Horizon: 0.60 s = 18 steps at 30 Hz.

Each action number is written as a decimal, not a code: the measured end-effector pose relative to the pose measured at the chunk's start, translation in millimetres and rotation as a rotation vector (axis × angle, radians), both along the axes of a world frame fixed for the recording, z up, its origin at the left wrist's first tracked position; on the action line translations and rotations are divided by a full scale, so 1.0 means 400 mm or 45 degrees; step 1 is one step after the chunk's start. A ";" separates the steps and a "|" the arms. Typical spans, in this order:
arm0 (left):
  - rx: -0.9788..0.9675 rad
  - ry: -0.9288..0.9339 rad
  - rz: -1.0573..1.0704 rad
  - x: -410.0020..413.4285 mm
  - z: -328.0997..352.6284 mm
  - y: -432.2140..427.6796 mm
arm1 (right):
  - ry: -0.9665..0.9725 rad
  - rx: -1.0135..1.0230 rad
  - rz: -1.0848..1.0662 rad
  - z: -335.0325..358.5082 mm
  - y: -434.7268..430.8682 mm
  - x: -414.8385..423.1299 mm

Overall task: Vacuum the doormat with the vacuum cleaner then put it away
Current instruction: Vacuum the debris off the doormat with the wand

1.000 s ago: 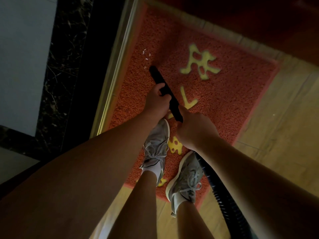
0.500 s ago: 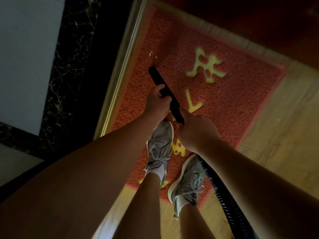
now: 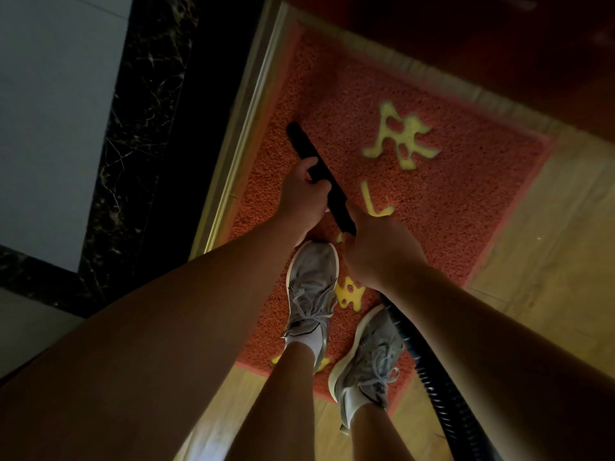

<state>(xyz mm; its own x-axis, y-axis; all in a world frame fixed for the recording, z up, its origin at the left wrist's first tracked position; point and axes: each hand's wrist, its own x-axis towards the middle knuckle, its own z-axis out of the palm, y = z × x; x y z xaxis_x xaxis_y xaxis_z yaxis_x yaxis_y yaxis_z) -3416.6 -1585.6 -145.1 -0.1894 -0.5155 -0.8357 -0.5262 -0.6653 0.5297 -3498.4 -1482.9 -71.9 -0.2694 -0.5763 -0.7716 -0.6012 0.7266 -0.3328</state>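
Observation:
An orange-red doormat (image 3: 449,194) with yellow characters lies on the wooden floor along a door threshold. A black vacuum nozzle (image 3: 301,144) slants across its left part, tip resting on the mat near the threshold. My left hand (image 3: 303,197) grips the nozzle midway. My right hand (image 3: 376,251) grips its rear end, where the ribbed black hose (image 3: 432,384) runs back past my right leg and out of the frame's bottom edge. The vacuum's body is out of view.
Both my feet in grey sneakers (image 3: 312,287) stand on the mat's near end. A pale metal threshold strip (image 3: 246,128) borders the mat on the left, with dark marble (image 3: 139,128) and grey tile beyond. A dark red door lies at the top, wooden floor (image 3: 549,261) to the right.
The white crumbs seen near the nozzle tip earlier are gone from the mat. The view has shifted slightly; both hands keep their grip.

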 end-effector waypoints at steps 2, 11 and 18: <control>-0.002 0.004 0.000 -0.003 -0.002 -0.007 | 0.018 0.002 0.005 -0.004 -0.006 -0.002; -0.009 -0.008 -0.035 -0.015 -0.006 -0.008 | 0.021 0.034 -0.007 0.002 -0.006 -0.012; -0.008 -0.003 -0.068 -0.041 -0.011 0.008 | 0.010 0.065 -0.038 0.013 0.008 -0.031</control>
<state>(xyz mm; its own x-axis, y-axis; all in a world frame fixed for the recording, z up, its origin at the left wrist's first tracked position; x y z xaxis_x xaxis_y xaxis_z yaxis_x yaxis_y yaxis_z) -3432.9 -1582.4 -149.4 -0.2144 -0.5097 -0.8332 -0.5622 -0.6331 0.5321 -3510.8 -1479.8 -66.8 -0.2919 -0.5277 -0.7977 -0.5815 0.7601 -0.2900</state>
